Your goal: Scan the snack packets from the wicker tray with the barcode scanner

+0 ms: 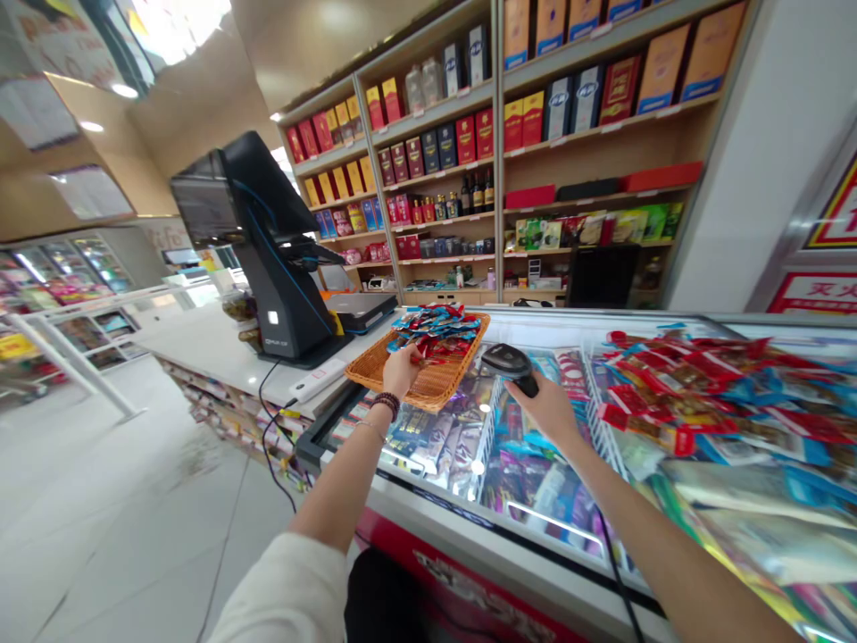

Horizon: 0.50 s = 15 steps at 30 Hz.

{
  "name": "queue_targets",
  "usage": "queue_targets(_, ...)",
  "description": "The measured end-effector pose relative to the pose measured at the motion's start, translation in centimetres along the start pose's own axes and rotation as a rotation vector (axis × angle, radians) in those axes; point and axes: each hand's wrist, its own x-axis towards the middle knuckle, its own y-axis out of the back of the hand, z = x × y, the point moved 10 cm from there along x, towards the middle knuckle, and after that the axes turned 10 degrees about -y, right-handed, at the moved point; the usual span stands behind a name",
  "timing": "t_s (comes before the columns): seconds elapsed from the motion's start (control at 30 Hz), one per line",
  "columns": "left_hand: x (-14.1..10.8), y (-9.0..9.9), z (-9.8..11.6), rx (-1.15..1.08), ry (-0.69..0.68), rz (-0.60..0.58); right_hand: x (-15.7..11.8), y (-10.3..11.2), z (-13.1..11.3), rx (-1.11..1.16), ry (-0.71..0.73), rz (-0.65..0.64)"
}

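Orange-brown wicker forms a shallow rectangular basket (365,364) beneath and around the left hand (402,368), which wears a dark beaded bracelet (386,404). Its fingers are bent together at the near side of a heap of small, shiny red and blue packets (438,329) in the basket; whether they grip one cannot be told. The right hand (545,409), just to the right of the basket, is closed around the handle of a black handheld scanner (509,362), its head pointing toward the basket and apart from the packets.

Below both hands is the glass-topped surface (402,469) of a freezer, with wrapped goods in many colours (528,482) and white wire dividers (488,438) showing under the glass. To the right of the right hand lies a wide, loose pile of red, blue and clear wrappers (723,384), with large, flat, pale bags (769,527) on its near side. A thin black cable (612,563) runs below the right forearm.

Beyond the left hand and to its left, a black till terminal with screens (281,268) stands on a white counter (194,335). Farther off, ahead of both hands, pale wooden shelves (603,152) carry red, yellow, blue and orange boxes (569,107) and some bottles (477,192).
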Motion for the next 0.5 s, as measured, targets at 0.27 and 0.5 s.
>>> queue_targets(0.27, 0.3, 2.1, 8.0, -0.489, -0.24, 0.385, 0.7, 3.2, 3.1, 0.317, -0.092, 0.076)
queue_targets(0.5, -0.7, -12.5, 14.4, -1.412, 0.168, -0.017, 0.5, 6.6, 6.4, 0.442, -0.176, 0.099)
